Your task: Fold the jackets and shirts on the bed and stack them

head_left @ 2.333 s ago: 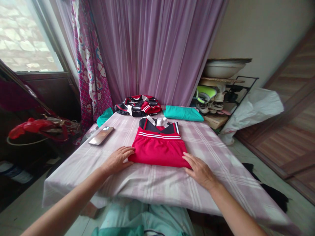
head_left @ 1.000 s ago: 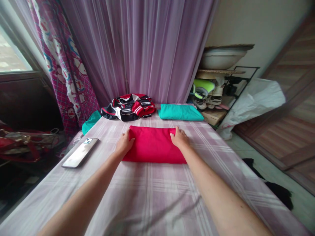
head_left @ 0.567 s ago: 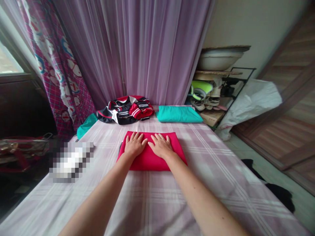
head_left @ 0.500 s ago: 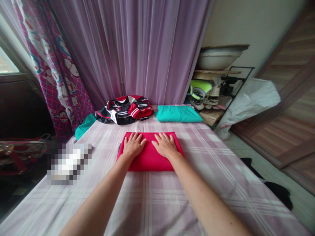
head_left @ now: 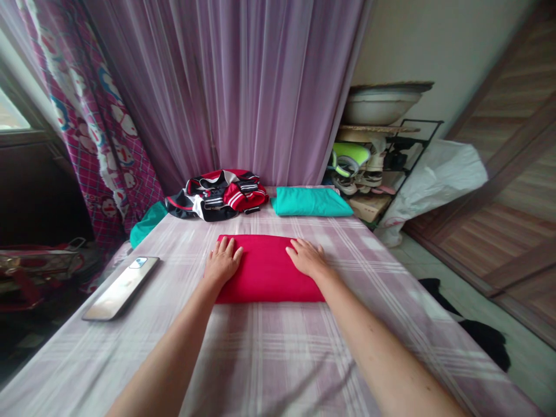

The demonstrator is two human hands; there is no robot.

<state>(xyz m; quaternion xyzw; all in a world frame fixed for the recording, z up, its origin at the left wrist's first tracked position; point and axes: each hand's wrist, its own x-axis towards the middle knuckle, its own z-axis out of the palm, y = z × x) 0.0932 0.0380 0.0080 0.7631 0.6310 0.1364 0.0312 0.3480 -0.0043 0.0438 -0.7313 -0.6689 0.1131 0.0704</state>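
A folded red garment (head_left: 264, 269) lies flat as a rectangle on the plaid cloth; its exact kind does not show. My left hand (head_left: 222, 262) rests on its left side, fingers spread and pointing away from me. On the right edge lies my right hand (head_left: 309, 258), its fingers stretched out and the thumb partly visible. Neither hand grips the fabric. Farther back sits a folded teal garment (head_left: 313, 201), and left of it a rumpled pile of black, red and white clothing (head_left: 219, 196).
The plaid-covered surface (head_left: 269, 353) spreads around my arms. A phone (head_left: 124, 289) lies near its left edge. Purple curtains (head_left: 260, 87) hang behind. To the right stand a shoe rack (head_left: 408, 162) with a basin (head_left: 382, 107) on top, and a white bag (head_left: 452, 174).
My hands have moved apart, the left to the left side and the right to the right edge of the red garment. The garment now looks wider. The camera view has shifted slightly.
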